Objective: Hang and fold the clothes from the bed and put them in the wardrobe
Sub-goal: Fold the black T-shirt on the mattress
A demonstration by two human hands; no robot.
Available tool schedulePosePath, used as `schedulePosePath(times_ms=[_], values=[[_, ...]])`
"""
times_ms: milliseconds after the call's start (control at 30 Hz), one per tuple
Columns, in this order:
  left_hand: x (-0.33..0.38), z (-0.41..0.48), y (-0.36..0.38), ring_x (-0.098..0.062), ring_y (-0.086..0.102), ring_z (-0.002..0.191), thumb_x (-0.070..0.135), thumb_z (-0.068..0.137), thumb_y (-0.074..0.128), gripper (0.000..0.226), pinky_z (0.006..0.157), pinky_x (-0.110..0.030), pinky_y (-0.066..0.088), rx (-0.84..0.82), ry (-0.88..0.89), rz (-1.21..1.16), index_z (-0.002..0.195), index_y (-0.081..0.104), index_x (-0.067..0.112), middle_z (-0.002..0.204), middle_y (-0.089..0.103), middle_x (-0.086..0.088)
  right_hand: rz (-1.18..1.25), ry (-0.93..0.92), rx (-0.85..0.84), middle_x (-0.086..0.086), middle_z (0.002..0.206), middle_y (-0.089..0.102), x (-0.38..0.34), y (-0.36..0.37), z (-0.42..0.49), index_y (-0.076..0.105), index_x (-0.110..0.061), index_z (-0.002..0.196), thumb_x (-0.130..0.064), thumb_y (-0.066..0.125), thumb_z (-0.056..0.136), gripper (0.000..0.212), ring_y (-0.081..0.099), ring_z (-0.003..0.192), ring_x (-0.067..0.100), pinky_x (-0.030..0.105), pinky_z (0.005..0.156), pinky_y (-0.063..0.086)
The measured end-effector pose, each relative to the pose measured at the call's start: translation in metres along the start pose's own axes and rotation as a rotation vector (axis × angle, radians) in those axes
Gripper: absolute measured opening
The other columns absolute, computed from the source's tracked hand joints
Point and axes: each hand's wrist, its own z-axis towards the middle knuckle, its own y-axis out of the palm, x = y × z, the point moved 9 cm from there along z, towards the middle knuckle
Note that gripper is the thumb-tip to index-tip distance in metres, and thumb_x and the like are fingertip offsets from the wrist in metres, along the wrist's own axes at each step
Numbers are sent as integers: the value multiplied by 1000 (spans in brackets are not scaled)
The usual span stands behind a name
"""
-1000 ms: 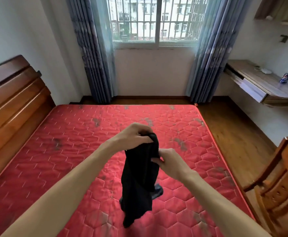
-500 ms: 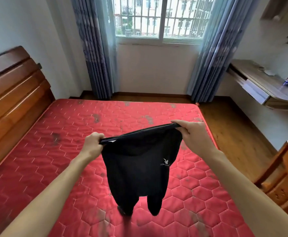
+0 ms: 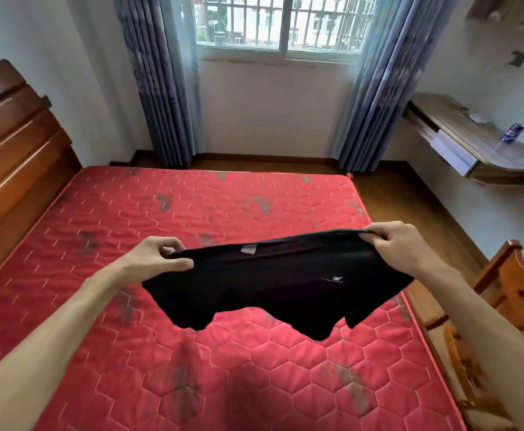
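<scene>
While both hands stretch its waistband at frame centre, black shorts (image 3: 273, 287) hang above the red mattress (image 3: 105, 231) | left hand (image 3: 155, 259) pinches one end, right hand (image 3: 394, 244) the other, fingers curled | soft, light, floppy; best held at waistband corners.

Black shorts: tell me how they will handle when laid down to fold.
Probably floppy: the black shorts sag between the left hand and right hand. Likely light, since a pinch at each end holds them above the mattress.
</scene>
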Motion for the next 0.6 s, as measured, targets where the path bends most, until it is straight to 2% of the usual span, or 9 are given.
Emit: schedulePosePath(times_ms=[100,167,233,300,367,500,600], values=[[-6,-23,11,-18,69,68,22,67,91,27,63,-31,51,-241,-73,135,87,72,23,81,73,-4,-15,198,-502,-2,88,76,31,45,-24,79,-24,91,-34,62,95,20,68,80,13,25,69,49],[-31,-38,26,-17,70,72,22,64,92,33,67,-31,52,-449,-221,212,91,76,23,84,75,-3,36,317,-772,-1,77,74,42,72,-45,80,-22,92,-26,59,97,22,65,60,9,22,55,49],[-60,-56,40,-20,70,75,26,59,93,37,71,-32,53,-661,-381,272,92,77,19,87,76,-7,39,365,-908,2,74,73,49,92,-54,80,-17,93,-11,54,98,28,63,53,8,20,48,47],[-77,-60,48,-23,71,79,23,66,90,32,73,-32,54,-741,-455,224,93,78,14,91,76,-11,1,367,-937,3,81,76,54,108,-48,80,-17,94,-13,54,98,26,69,62,12,22,54,52],[-88,-49,50,-23,72,83,18,75,85,21,73,-31,55,-711,-484,152,94,78,13,94,77,-11,-22,344,-915,1,86,78,58,128,-31,80,-22,91,-26,60,97,21,73,78,17,28,70,57],[-123,9,47,-16,74,90,25,83,79,5,83,-28,55,-468,-496,147,88,80,25,93,78,0,22,344,-803,0,85,77,75,183,21,78,-21,90,-39,62,95,25,73,81,16,30,74,55],[-171,70,62,-15,72,86,29,76,84,7,78,-28,54,-343,-506,249,78,78,27,82,75,5,1,290,-726,10,84,75,105,247,66,75,-13,87,-43,60,94,35,69,76,19,37,76,53]])
